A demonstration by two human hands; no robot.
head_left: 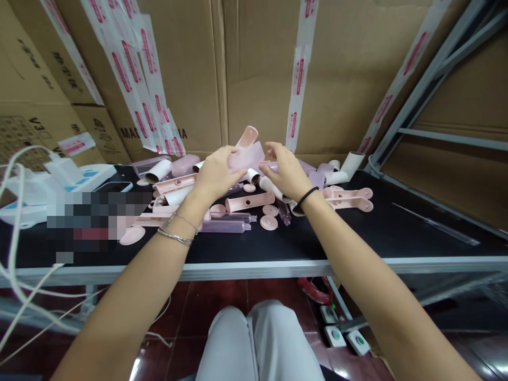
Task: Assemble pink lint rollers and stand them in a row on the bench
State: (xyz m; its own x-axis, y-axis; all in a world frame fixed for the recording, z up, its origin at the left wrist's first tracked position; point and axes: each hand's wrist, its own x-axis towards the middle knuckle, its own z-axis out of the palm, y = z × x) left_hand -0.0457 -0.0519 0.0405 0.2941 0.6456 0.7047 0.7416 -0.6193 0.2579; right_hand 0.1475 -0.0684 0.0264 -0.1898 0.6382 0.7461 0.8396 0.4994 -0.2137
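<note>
My left hand (216, 172) is closed around a pale pink sheet-like piece (248, 157) held above a heap of pink plastic parts (250, 202) on the black table (357, 233). A pink spoon-shaped part (246, 137) sticks up just behind that sheet. My right hand (283, 170) reaches in from the right, fingers curled at the sheet's right edge, over white tubes (270, 186); whether it grips anything is hidden. A purple tube (224, 226) and round pink discs (269, 222) lie near the front of the heap.
Cardboard boxes (257, 69) with pink-printed tape stand behind the table. A white device (59, 180) and white cables (16, 254) sit at the left. A metal rack frame (436, 69) rises at the right. Below the table are my knees (257, 338) and a power strip (341, 333).
</note>
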